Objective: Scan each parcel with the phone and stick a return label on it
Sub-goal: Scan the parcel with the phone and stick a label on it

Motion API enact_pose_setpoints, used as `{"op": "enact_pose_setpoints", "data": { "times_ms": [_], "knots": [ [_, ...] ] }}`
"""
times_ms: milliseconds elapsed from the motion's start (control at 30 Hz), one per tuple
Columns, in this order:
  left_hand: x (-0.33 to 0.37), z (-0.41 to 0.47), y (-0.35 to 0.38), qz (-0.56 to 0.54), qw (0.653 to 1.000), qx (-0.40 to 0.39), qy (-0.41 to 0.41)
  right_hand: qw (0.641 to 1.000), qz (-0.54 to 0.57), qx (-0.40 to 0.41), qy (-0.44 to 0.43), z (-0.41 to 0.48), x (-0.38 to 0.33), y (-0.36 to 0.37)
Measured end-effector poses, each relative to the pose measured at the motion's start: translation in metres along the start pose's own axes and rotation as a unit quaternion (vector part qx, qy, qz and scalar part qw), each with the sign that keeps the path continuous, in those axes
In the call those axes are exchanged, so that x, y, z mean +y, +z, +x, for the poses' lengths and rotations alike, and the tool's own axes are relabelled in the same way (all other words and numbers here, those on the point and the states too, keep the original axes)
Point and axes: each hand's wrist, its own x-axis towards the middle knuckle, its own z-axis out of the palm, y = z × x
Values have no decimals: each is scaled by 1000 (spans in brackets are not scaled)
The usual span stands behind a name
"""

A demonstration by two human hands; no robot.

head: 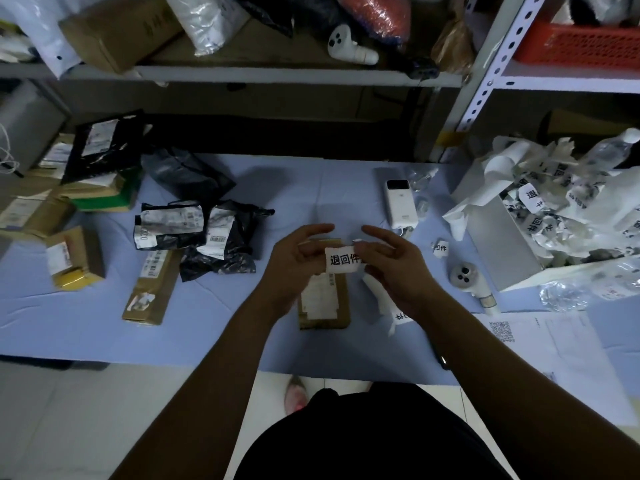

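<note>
Head view: my left hand (297, 259) and right hand (393, 270) pinch the return label (343, 260).
Parcel (325, 303): directly beneath my hands, long axis running away from me, left hand nearer.

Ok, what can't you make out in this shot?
Head view: the far end of the brown parcel is covered by the left hand, the right hand and the return label they hold.
Head view: the parcel's printed sticker is too small and blurred to read.
Head view: the box of label scraps is cut off by the right edge.
Head view: the dark panel on the white device is too dim to read.
</note>
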Motion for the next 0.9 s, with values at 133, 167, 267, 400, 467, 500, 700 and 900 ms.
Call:
{"op": "enact_pose_setpoints", "data": {
  "times_ms": [133,167,267,400,467,500,700,900],
  "knots": [
    [-4,-6,-16,-18,998,47,-41,999,-19,29,-9,-4,7,7],
    [-7,-7,-18,4,998,58,-34,999,-27,34,-10,-5,9,8],
    [-19,-13,-21,51,996,74,-1,998,-57,31,3,-7,18,13],
    [-43,-13,-23,171,978,120,29,996,-68,49,26,-10,34,17],
    [-58,-15,-23,254,958,126,41,988,-123,77,44,-10,47,21],
    [-66,-16,-23,286,949,124,39,980,-167,91,52,-10,55,23],
    [-108,-22,-27,429,900,70,19,871,-479,104,9,-4,97,41],
    [-126,-25,-29,526,845,93,22,838,-526,145,-6,-6,112,43]
  ]
}}
